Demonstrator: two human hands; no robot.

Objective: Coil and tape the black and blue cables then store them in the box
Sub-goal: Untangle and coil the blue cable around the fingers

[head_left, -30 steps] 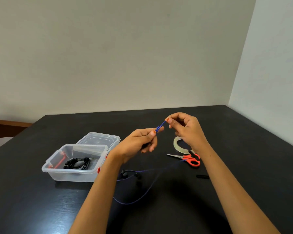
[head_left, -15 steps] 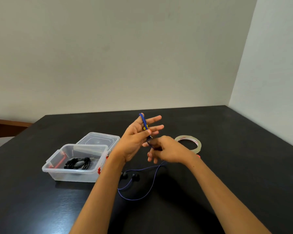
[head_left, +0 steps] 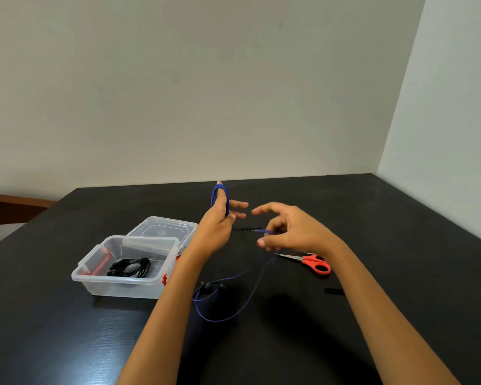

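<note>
— Where's the blue cable (head_left: pixel 227 202)?
— Looped round the left hand's (head_left: pixel 216 227) straight fingers. The right hand (head_left: pixel 292 232), at its three o'clock, pinches a strand. The rest trails on the table (head_left: pixel 400 218) at six o'clock.
— The black cable (head_left: pixel 129 268)?
— Coiled in the box (head_left: pixel 122 286), at eight o'clock of the left hand.

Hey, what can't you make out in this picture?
Head view:
- Turns of blue cable on left hand: strands merge, too small to count.
- Whether black cable in box is taped: too small.
- Small black object: too small to identify.
- Tape roll: none shows; right hand may cover it.
</note>
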